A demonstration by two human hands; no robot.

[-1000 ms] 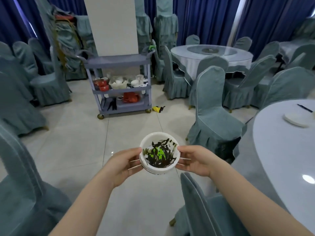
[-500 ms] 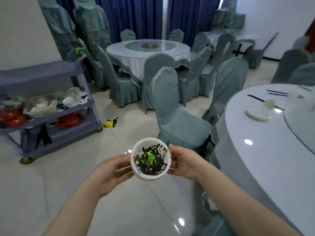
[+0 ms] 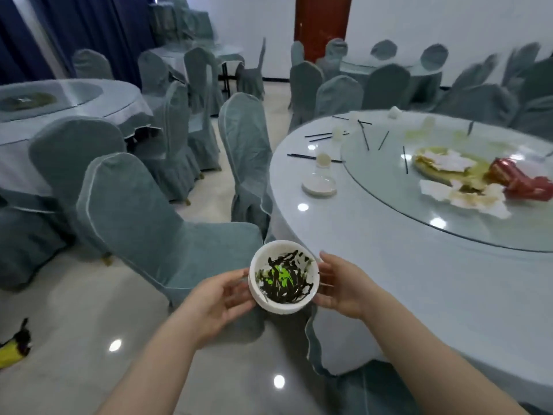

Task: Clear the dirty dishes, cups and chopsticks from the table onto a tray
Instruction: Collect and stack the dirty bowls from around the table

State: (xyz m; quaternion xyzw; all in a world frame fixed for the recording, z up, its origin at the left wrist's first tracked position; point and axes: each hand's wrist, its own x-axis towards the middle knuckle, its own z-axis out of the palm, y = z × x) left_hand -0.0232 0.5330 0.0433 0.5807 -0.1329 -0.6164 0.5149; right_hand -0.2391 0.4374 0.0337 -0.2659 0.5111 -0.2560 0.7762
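A person's two bare forearms reach forward from the bottom of the view; between them sits a small round white bowl [image 3: 283, 280] smeared inside with black and bright green residue, held upright in the air over the glossy pale tiled floor [image 3: 74, 324], just beside the edge of a large round table draped in pale blue cloth [image 3: 374, 265]. The left hand [image 3: 215, 298] cups the bowl's left wall with curled fingers; the right hand [image 3: 341, 289] holds the right wall the same way, fingers wrapped toward the underside. No tray shows in this view.

On the table lie a small white saucer [image 3: 319, 184], a small cream cup [image 3: 324, 159] behind it, thin black chopsticks [image 3: 302, 156] scattered near the far edge, and a round glass turntable [image 3: 449, 190] carrying crumpled stained napkins [image 3: 466, 199] and a red crushed wrapper [image 3: 520, 181]; a grey-green fabric-covered chair [image 3: 143, 223] stands left of the bowl.

To do this step well, it seems wise to keep the bowl level so nothing drips; keep both palms snug against the walls; steer clear of the chair back and table edge; lower it gently and flat onto the tray.
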